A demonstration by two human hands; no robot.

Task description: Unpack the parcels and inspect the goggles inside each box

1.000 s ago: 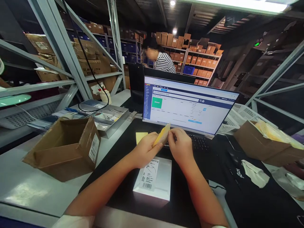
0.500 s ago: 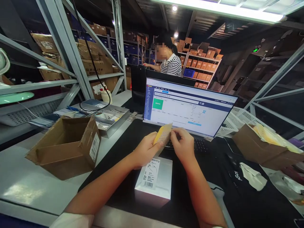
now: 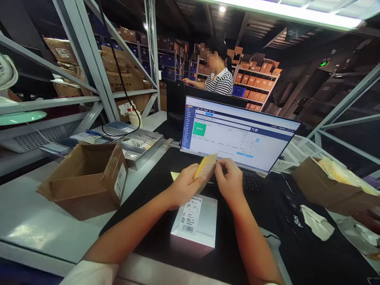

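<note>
My left hand (image 3: 185, 186) is closed around some folded yellow paper sheets (image 3: 205, 168), which stand up tilted above the desk. A pale yellow corner pokes out behind that hand on its left side. The fingers of my right hand (image 3: 228, 178) are pinched together at the sheets' right edge. Below and between my forearms lies a silver-white box (image 3: 204, 225) with a printed product label and barcode on top. The label's upper end is partly covered by my left hand. A dark keyboard (image 3: 251, 182) sits just behind my hands.
A monitor (image 3: 231, 134) stands behind the keyboard. At left are an open cardboard box (image 3: 86, 198) and a grey tray (image 3: 148, 152) of small items. A mouse (image 3: 274, 245), crumpled cloth (image 3: 317, 222) and carton of yellow envelopes (image 3: 317, 190) lie right. A person (image 3: 219, 79) in stripes is beyond the monitor.
The view has shifted slightly, so the scene sits a little further right. A pale yellow corner now shows left of my left hand. Both hands keep nearly the same pose at the sheets.
</note>
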